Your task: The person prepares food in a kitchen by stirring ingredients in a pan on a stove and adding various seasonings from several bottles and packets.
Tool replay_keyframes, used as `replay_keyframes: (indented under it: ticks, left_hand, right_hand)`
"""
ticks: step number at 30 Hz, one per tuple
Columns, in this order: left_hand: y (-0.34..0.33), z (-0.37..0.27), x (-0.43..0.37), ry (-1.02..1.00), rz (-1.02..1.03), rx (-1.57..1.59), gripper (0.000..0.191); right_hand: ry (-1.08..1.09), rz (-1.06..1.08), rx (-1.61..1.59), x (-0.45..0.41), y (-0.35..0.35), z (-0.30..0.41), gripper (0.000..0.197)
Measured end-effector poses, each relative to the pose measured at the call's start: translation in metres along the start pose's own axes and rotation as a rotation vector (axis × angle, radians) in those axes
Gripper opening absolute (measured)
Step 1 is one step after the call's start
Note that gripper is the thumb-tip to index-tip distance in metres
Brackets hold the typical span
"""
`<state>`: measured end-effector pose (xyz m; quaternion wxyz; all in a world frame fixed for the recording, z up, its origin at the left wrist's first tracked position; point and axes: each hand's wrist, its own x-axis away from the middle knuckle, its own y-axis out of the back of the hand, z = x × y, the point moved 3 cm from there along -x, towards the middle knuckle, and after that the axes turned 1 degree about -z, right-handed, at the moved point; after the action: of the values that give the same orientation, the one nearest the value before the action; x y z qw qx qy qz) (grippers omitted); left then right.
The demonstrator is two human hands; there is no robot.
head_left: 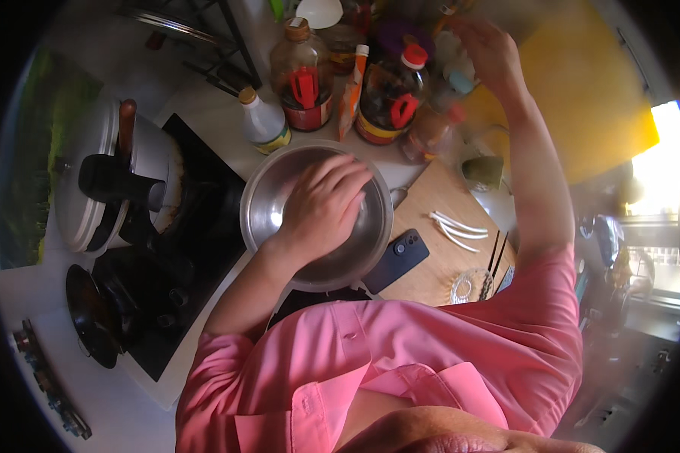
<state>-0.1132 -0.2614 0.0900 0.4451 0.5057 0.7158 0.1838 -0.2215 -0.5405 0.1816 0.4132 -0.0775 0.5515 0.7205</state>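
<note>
My left hand (pixel 326 206) is over the stainless steel bowl (pixel 374 243), back of the hand up and fingers bent towards the far rim. Its palm is hidden, so whether it holds anything does not show. Stretched out to the far right, my right hand (pixel 490 56) is among the condiment containers at the back. Its fingers are blurred, near a pale container with a light blue part (pixel 460 81). Behind the bowl stand a white bottle with a tan cap (pixel 265 122), a brown-capped bottle (pixel 300 73), an orange packet (pixel 351 93) and a red-capped bottle of dark liquid (pixel 388 93).
Right of the bowl, a wooden cutting board (pixel 425 198) bears white stalks (pixel 459 227), a smartphone (pixel 399 257), a glass dish (pixel 470 283) and chopsticks (pixel 496 255). On the left are a black cooktop (pixel 187 300), a lidded metal pot (pixel 150 136) and a dark pan (pixel 90 317).
</note>
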Motion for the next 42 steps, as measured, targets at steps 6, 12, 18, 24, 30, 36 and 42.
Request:
replay_keyframes:
  ticks: [6, 12, 18, 24, 30, 36, 42]
  left_hand:
    - [0.034, 0.039, 0.072, 0.218, -0.110, -0.101, 0.027]
    - [0.031, 0.049, 0.108, 0.355, -0.206, -0.076, 0.026]
    - [0.014, 0.052, 0.105, 0.384, -0.216, 0.003, 0.026]
    - [0.010, 0.058, 0.105, 0.436, -0.200, 0.003, 0.026]
    - [0.007, 0.063, 0.103, 0.436, -0.202, 0.010, 0.027]
    - [0.001, 0.063, 0.099, 0.418, -0.189, 0.014, 0.028]
    - [0.000, 0.065, 0.094, 0.424, -0.166, 0.018, 0.029]
  right_hand:
    - [-0.234, 0.380, -0.271, -0.099, -0.090, -0.014, 0.029]
    - [0.074, 0.243, 0.352, -0.155, -0.113, -0.066, 0.025]
    - [0.286, 0.493, 0.661, -0.173, -0.161, -0.077, 0.027]
    - [0.172, 0.720, 0.843, -0.175, -0.181, -0.083, 0.030]
    - [0.340, 0.563, 0.650, -0.159, -0.174, -0.082, 0.027]
    - [0.286, 0.642, 0.798, -0.156, -0.178, -0.087, 0.027]
    - [0.369, 0.782, 0.871, -0.150, -0.173, -0.087, 0.035]
